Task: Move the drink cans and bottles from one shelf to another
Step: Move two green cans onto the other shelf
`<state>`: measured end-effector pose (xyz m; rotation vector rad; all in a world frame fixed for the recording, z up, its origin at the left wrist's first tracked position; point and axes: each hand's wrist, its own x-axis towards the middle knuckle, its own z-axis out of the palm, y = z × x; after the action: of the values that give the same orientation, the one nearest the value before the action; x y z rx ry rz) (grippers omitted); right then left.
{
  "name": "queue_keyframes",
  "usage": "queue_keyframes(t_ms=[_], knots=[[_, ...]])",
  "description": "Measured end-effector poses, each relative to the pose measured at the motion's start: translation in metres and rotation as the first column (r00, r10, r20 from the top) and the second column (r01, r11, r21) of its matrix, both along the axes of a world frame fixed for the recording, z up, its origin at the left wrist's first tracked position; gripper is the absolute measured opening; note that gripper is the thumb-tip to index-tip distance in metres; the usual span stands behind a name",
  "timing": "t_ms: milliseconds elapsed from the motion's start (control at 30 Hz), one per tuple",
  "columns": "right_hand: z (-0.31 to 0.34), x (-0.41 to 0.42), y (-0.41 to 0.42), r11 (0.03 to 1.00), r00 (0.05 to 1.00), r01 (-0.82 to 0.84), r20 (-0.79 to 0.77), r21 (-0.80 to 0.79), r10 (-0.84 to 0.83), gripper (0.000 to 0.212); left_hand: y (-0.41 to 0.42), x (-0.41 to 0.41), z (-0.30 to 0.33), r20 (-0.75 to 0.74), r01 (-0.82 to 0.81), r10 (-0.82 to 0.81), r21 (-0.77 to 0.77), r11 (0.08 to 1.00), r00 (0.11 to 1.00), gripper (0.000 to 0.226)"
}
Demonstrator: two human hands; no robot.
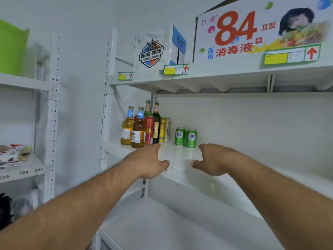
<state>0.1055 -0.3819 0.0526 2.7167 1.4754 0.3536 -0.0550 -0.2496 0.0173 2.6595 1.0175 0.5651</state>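
Where the head camera looks up along both bare forearms, much of the scene is only half readable. The fingers of the left hand and right hand point away from the lens, so their tips are hidden behind the knuckles; each thumb sticks out toward the other, both hands look loosely spread, and neither grips anything. They hover over the front of the middle shelf, the left just in front of the bottles, the right just in front of the 2 green cans.

The drinks crowd the shelf's left end. 2 amber bottles with blue neck labels stand in front, a red can beside them, and 2 green bottles behind, partly covered. A gold can and a pale can are mostly screened, and their print cannot be read. The green cans stand apart to the right, touching each other.

Above, the top shelf carries a beer carton and a big disinfectant box cut off by the frame; its yellow price tags are too blurred to read. The lower shelf is bare white metal. To the left, a second rack numbered 223 to 225 holds patterned packets and a green tub, cropped at the edge. The wall is plain white.
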Motion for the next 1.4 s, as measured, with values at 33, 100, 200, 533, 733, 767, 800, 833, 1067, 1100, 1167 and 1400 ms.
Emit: queue_keyframes(t_ms=[33, 100, 200, 533, 733, 767, 800, 833, 1067, 1100, 1167, 1400], knots=[[0.000, 0.003, 0.006, 1.000, 1.000, 0.003, 0.007, 0.001, -0.003, 0.076, 0.004, 0.004, 0.001, 0.000, 0.000, 0.000, -0.004, 1.000, 1.000, 0.083], [0.002, 0.012, 0.018, 1.000, 1.000, 0.006, 0.025, 0.015, -0.006, 0.075, 0.011, 0.014, 0.002, -0.005, -0.002, 0.002, 0.003, 1.000, 1.000, 0.082], [0.001, 0.028, 0.036, 0.999, 0.999, 0.006, 0.032, 0.035, -0.007, 0.071, 0.024, 0.030, 0.004, -0.025, -0.013, 0.014, 0.042, 0.999, 1.000, 0.081], [0.007, 0.091, 0.102, 0.999, 0.999, -0.022, 0.045, 0.049, 0.019, 0.054, 0.081, 0.099, 0.015, -0.036, 0.017, -0.015, 0.058, 0.998, 0.999, 0.081], [0.004, 0.111, 0.124, 0.999, 0.998, -0.025, 0.054, 0.021, 0.024, 0.050, 0.113, 0.126, 0.008, -0.065, 0.034, -0.031, 0.048, 0.998, 0.997, 0.080], [0.002, 0.115, 0.127, 1.000, 0.998, -0.015, 0.057, 0.011, 0.015, 0.053, 0.118, 0.130, 0.008, -0.063, 0.042, -0.039, 0.042, 0.998, 0.997, 0.080], [0.000, 0.118, 0.129, 1.000, 0.998, 0.002, 0.058, 0.005, -0.003, 0.057, 0.123, 0.133, 0.008, -0.058, 0.049, -0.046, 0.037, 0.998, 0.997, 0.080], [-0.001, 0.121, 0.130, 1.000, 0.998, 0.023, 0.056, 0.006, -0.024, 0.059, 0.128, 0.136, 0.009, -0.052, 0.056, -0.054, 0.030, 0.998, 0.997, 0.081], [-0.002, 0.112, 0.133, 0.993, 0.992, 0.118, 0.042, 0.012, -0.118, 0.048, 0.150, 0.150, 0.013, -0.003, 0.162, -0.162, -0.001, 0.987, 0.987, 0.074], [-0.001, 0.109, 0.135, 0.991, 0.990, 0.134, 0.040, 0.013, -0.135, 0.046, 0.152, 0.151, 0.014, 0.004, 0.184, -0.184, -0.008, 0.983, 0.983, 0.069], [0.000, 0.102, 0.140, 0.985, 0.985, 0.170, 0.029, 0.023, -0.170, 0.044, 0.160, 0.151, 0.016, 0.016, 0.224, -0.224, -0.016, 0.974, 0.974, 0.063], [0.003, 0.077, 0.174, 0.954, 0.956, 0.293, -0.016, 0.062, -0.293, 0.049, 0.201, 0.146, 0.021, 0.050, 0.355, -0.354, -0.027, 0.934, 0.934, 0.062]])
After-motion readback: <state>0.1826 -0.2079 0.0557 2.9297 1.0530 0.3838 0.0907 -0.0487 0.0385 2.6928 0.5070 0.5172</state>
